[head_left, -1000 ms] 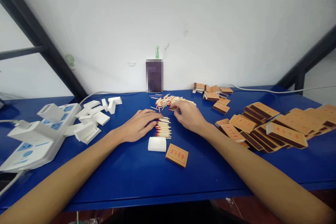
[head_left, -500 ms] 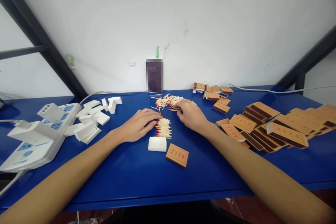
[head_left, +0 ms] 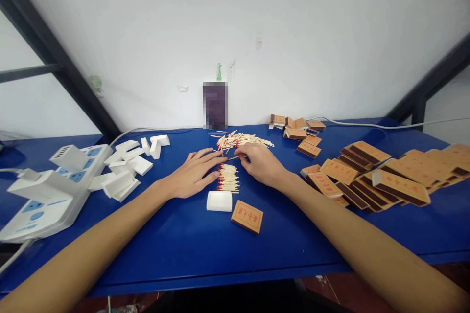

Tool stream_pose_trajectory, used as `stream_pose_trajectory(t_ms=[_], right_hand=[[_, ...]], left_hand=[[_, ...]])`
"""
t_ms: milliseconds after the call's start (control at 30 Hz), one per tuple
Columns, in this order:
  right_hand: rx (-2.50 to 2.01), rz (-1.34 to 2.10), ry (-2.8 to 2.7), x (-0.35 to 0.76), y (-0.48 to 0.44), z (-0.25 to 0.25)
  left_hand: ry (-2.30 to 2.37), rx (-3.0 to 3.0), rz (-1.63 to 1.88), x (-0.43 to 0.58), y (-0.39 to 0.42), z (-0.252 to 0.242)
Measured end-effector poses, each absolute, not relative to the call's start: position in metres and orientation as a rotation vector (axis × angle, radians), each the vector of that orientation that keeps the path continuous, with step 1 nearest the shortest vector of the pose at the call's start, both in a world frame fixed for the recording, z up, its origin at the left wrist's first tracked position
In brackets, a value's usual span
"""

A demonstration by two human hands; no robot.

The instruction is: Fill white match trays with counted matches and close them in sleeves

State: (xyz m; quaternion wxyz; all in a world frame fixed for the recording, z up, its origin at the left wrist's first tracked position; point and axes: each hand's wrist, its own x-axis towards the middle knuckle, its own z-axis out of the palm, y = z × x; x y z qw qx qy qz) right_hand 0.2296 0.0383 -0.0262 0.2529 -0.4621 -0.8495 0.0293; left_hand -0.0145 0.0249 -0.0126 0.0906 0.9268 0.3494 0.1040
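Observation:
A row of matches (head_left: 229, 178) lies side by side on the blue table, red heads to the left. My left hand (head_left: 196, 172) rests flat at the left of the row, fingers stretched and apart, fingertips by the match heads. My right hand (head_left: 262, 162) pinches a single match (head_left: 232, 158) just beyond the row's far end, its head pointing at my left fingertips. Behind my hands spreads a loose heap of matches (head_left: 240, 140). On the near side of the row are a white matchbox tray (head_left: 219, 201) and an orange matchbox sleeve (head_left: 247, 216).
White trays (head_left: 123, 166) lie in a pile at the left, beside a power strip (head_left: 55, 205) with plugs. Many orange matchboxes (head_left: 352, 176) are heaped at the right, with several more (head_left: 295, 133) at the back. A blurred dark rectangle (head_left: 215, 105) stands against the wall.
My right hand has come away from the heap, toward me and slightly left, with a match in its fingers. My left hand's fingers have spread a little.

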Motion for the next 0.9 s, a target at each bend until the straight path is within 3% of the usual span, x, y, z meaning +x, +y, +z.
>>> stream_pose_trajectory(t_ms=[467, 900], right_hand=[[-1.464, 0.069, -2.295, 0.234, 0.035, -0.021], [-1.121, 0.112, -2.305, 0.223, 0.034, -0.029]], left_hand=[[1.089, 2.769, 0.304, -0.014, 0.025, -0.012], [1.100, 2.764, 0.290, -0.013, 0.026, -0.014]])
